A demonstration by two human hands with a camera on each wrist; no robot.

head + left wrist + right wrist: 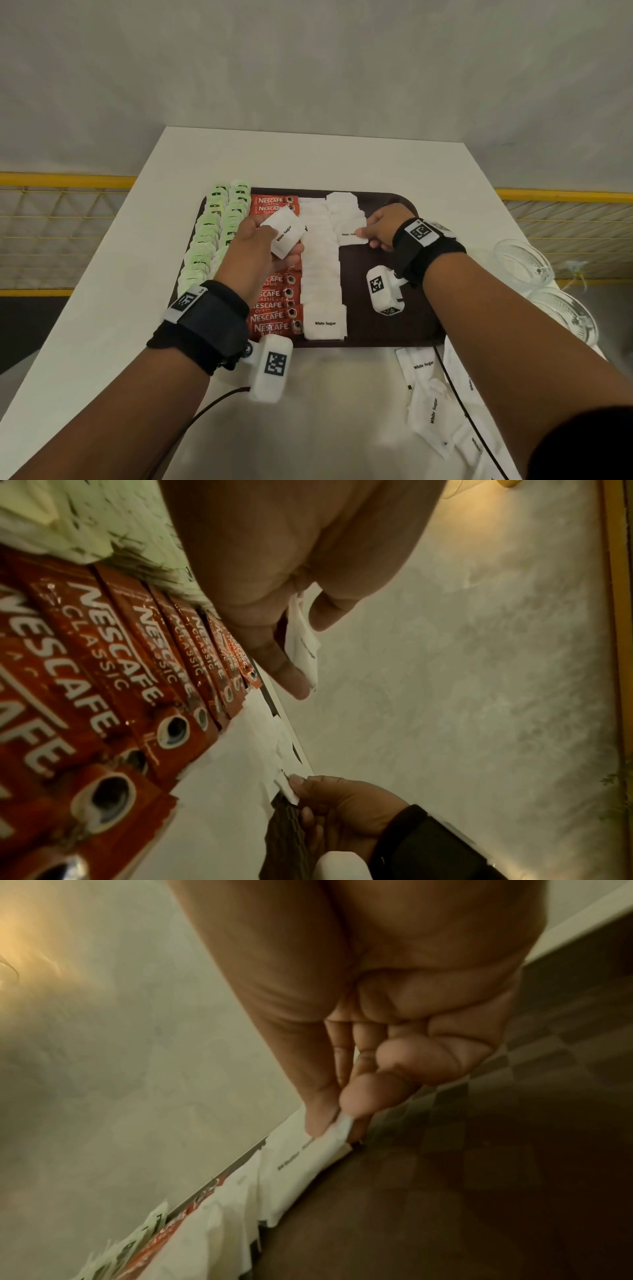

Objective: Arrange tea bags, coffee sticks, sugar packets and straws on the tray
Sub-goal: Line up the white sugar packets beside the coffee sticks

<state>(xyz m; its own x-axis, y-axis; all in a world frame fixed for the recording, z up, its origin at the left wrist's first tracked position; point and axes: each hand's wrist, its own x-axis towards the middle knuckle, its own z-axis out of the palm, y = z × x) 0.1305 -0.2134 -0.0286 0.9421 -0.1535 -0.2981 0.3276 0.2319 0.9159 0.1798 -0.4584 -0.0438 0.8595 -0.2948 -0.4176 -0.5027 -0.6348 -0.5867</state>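
Observation:
A dark brown tray (414,322) on the white table holds rows of green tea bags (212,236), red Nescafe coffee sticks (274,315) and white sugar packets (322,274). My left hand (263,246) hovers over the coffee sticks and holds a small stack of white sugar packets (286,236), also seen edge-on as sugar packets (303,637). My right hand (376,229) pinches the corner of one sugar packet (351,234) lying at the top of a second sugar column; the same pinched packet (329,1148) shows under the thumb. No straws are visible.
Loose sugar packets (431,407) lie on the table near the front right, off the tray. Clear glass cups (534,267) stand at the right edge. A yellow railing (68,180) runs behind the table. The tray's right half is bare.

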